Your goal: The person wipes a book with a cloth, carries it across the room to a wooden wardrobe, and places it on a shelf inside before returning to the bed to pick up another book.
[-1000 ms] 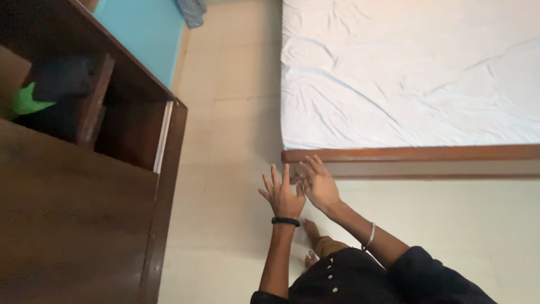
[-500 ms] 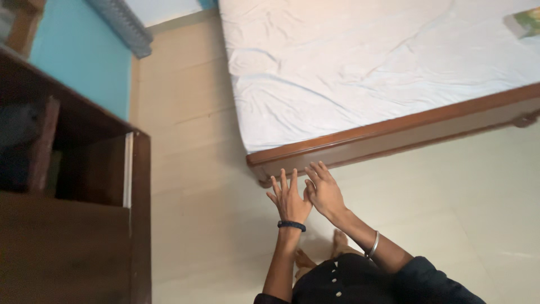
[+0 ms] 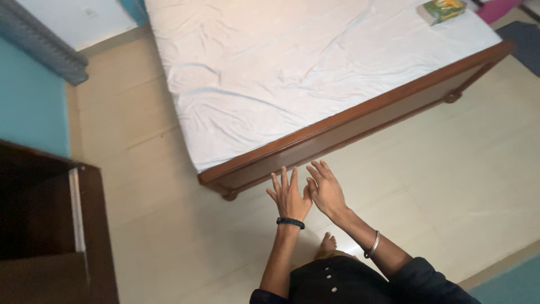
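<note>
Fingers first: both hands have them spread wide and straight, nothing pinched or held. The left hand (image 3: 289, 197) sits just beside the right hand (image 3: 326, 190), and the two look like they touch along the thumb side, though it's hard to be sure from this angle. Both hands are backs-up to the camera, fingertips aimed toward the bed frame (image 3: 349, 126), which is the closest thing to them. Whether the fingertips actually reach the wood can't be told; they seem to hang in the air just short of it.

Going down the arms, the left wrist has a dark band (image 3: 290, 222) and the right one a thin metal bangle (image 3: 371, 245). Below that it's dark sleeves and a dark shirt with pale buttons, plus a bare foot (image 3: 327, 245) on the pale tile floor (image 3: 450, 186).

The frame is brown wood, running diagonally across the view, with a rumpled white sheet (image 3: 292, 73) over the mattress. A small green box (image 3: 443, 9) lies on the far corner of the sheet, well apart from the hands. Off to the left there's a dark wooden cabinet (image 3: 90, 231) against a teal wall (image 3: 28, 107).
</note>
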